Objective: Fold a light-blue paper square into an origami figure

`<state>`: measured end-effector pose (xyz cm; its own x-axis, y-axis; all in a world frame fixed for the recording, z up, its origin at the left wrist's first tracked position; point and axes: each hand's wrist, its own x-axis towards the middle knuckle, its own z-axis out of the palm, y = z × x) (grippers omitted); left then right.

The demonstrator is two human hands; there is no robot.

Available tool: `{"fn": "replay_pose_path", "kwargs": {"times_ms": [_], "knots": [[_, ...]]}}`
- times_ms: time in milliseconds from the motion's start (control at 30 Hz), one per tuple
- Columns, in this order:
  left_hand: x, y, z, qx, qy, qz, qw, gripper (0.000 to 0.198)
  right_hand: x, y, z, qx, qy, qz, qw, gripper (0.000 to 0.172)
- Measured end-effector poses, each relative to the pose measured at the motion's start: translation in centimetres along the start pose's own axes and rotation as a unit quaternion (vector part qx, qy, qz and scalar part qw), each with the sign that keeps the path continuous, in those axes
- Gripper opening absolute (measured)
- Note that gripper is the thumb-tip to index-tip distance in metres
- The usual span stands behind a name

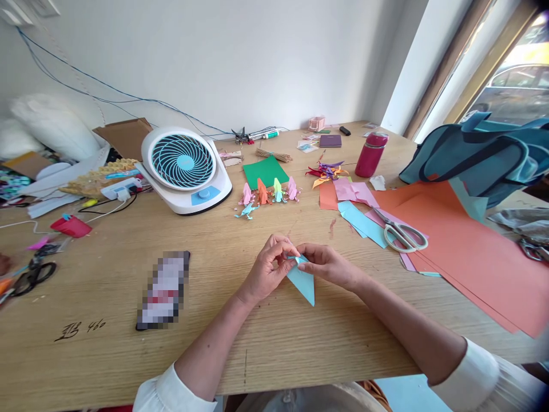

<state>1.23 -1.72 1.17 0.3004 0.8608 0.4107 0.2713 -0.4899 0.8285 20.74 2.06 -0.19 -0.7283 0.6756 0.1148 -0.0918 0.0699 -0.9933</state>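
Observation:
Between both hands is a folded piece of light blue paper [303, 286], its long point slanting down toward me. My left hand [274, 263] pinches its upper left edge between thumb and fingers. On the other side, my right hand [328, 266] grips the upper right edge, thumb on top. The fingers partly hide the paper's top folds. Farther back stands a row of small folded paper figures, among them an orange one [262, 191] and a green one [278, 190]. A light blue folded figure [246, 211] lies just in front of them.
A white fan [184, 166] stands back left, and a pixelated object [163, 290] lies left of my hands. Scissors [405, 236] rest on coloured paper sheets [472, 252] at right. Behind are a green square sheet [266, 170], a red bottle [371, 154] and a blue bag [472, 154].

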Motion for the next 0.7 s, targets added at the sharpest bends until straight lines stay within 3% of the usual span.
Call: {"fn": "replay_pose_path", "kwargs": {"times_ms": [267,400,700], "knots": [[-0.08,0.56,-0.16,0.020,0.019,0.000,1.000,0.017,-0.05,0.74,-0.12,-0.008,-0.018,0.024,1.000,0.048],[-0.15,0.89,-0.25,0.015,0.004,-0.016,1.000,0.016,-0.05,0.66,0.05,-0.005,0.001,0.030,1.000,0.047],[0.07,0.68,-0.68,0.050,-0.052,0.026,0.997,0.011,-0.22,0.49,-0.42,-0.023,-0.004,0.037,0.999,0.040]]}}
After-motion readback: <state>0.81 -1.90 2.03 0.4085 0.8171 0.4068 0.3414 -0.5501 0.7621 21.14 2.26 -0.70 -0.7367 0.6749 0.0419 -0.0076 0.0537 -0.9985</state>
